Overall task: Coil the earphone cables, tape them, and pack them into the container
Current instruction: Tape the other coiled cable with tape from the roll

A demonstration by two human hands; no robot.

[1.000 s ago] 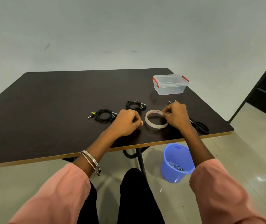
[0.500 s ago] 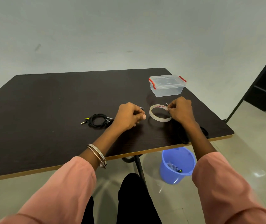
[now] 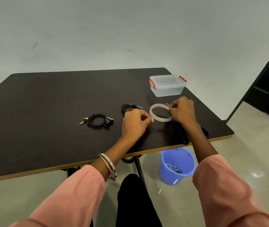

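A thin roll of tape (image 3: 159, 118) lies flat on the dark table (image 3: 48, 102). My right hand (image 3: 182, 110) pinches the roll's right rim. My left hand (image 3: 135, 122) is curled just left of the roll, fingertips pinched together near its edge; what they hold is too small to tell. One coiled black earphone cable (image 3: 97, 120) with a gold plug lies to the left. A second coil (image 3: 128, 107) sits behind my left hand, partly hidden. The clear container (image 3: 167, 86) with red clips stands lidded at the back right.
Black scissors (image 3: 185, 138) lie under my right forearm near the table's front right edge. A blue bucket (image 3: 177, 166) with scraps inside stands on the floor below that edge. A dark door stands at the far right.
The view has shifted a little. Both hands stay at the tape roll, the right still on its rim. The coil behind my left hand shows again.
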